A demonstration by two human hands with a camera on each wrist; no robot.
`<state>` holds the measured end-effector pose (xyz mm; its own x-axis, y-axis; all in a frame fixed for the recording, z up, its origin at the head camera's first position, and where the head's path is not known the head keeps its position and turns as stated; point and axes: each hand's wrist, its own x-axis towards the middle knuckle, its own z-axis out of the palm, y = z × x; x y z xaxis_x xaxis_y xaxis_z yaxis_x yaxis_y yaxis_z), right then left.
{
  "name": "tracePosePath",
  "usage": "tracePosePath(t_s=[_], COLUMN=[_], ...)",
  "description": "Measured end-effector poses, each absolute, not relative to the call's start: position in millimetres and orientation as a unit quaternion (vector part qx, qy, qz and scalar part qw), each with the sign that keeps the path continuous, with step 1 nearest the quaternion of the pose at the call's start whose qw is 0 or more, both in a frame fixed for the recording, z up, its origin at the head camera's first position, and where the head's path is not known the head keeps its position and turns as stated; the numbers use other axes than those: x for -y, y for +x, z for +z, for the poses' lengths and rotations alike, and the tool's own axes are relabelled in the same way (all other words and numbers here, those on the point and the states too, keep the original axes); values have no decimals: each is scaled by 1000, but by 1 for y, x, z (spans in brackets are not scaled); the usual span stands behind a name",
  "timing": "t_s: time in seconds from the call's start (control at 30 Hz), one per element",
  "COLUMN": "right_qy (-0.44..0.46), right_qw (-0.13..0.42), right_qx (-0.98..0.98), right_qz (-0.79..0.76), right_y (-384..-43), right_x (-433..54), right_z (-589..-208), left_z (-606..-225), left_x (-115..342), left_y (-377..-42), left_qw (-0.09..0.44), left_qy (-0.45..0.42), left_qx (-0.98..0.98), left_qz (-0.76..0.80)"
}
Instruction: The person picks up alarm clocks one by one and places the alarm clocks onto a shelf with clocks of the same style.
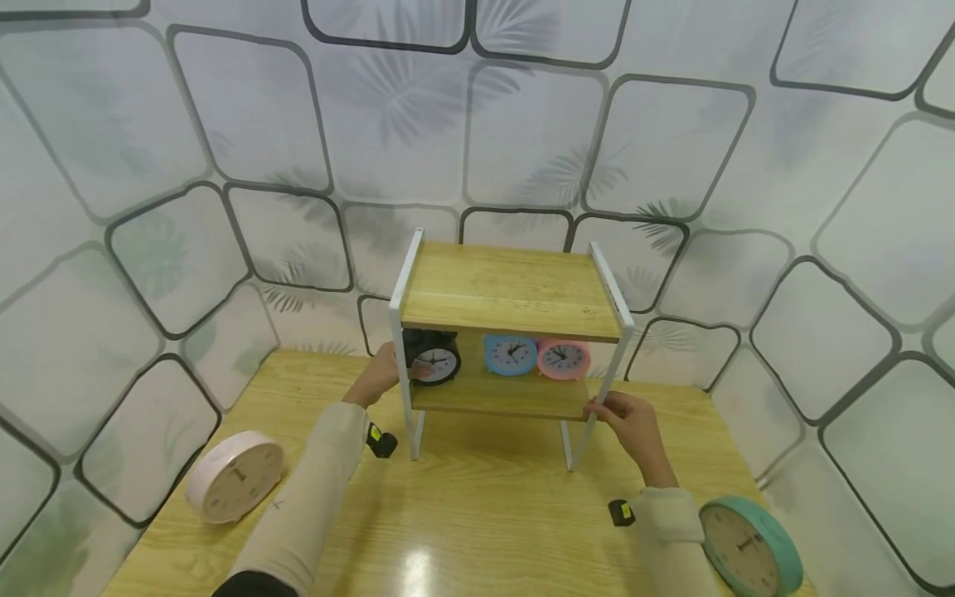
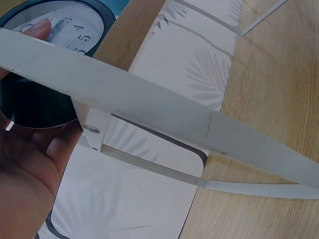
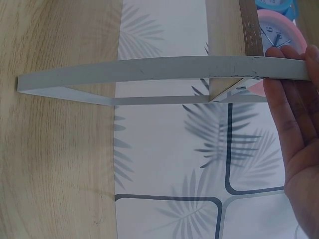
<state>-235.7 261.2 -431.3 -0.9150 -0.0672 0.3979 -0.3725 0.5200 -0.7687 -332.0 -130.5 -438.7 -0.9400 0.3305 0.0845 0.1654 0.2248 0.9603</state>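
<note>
A small two-tier wooden shelf (image 1: pixel 515 286) with white metal side frames stands on the table. My left hand (image 1: pixel 382 373) reaches round the shelf's left frame and grips a black alarm clock (image 1: pixel 448 365) on the lower tier. In the left wrist view its thumb (image 2: pixel 39 31) lies over the clock's dial, with the other fingers behind the dark body. My right hand (image 1: pixel 627 421) holds the right frame (image 3: pixel 164 67) near the lower board, fingertips bent over the metal. Beside the black clock, a blue alarm clock (image 1: pixel 511 355) and a pink alarm clock (image 1: pixel 564 359) stand side by side.
A pale pink round clock (image 1: pixel 237 477) rests on the table at the left, near my left sleeve. At the right, a teal round clock (image 1: pixel 749 547) stands by my right sleeve. Patterned wall covering (image 1: pixel 522 141) rises behind the table and along both sides.
</note>
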Motion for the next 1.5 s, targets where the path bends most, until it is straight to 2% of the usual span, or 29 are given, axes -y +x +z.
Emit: tracePosePath(t_s=[0.47, 0.87, 1.1, 1.5], right_qy=[125, 120, 124, 123], right_qw=[155, 153, 151, 147], right_qx=[856, 863, 859, 852], right_qz=[478, 466, 472, 487], right_y=[-233, -231, -230, -232], right_x=[-259, -258, -258, -258], right_z=[-425, -423, -424, -424], left_z=[-443, -447, -443, -437], left_x=[133, 131, 125, 114], left_y=[-336, -344, -346, -350], left_qw=[12, 31, 44, 45], left_qy=[146, 152, 128, 211], left_qx=[-778, -783, -811, -766], left_qz=[611, 602, 569, 606])
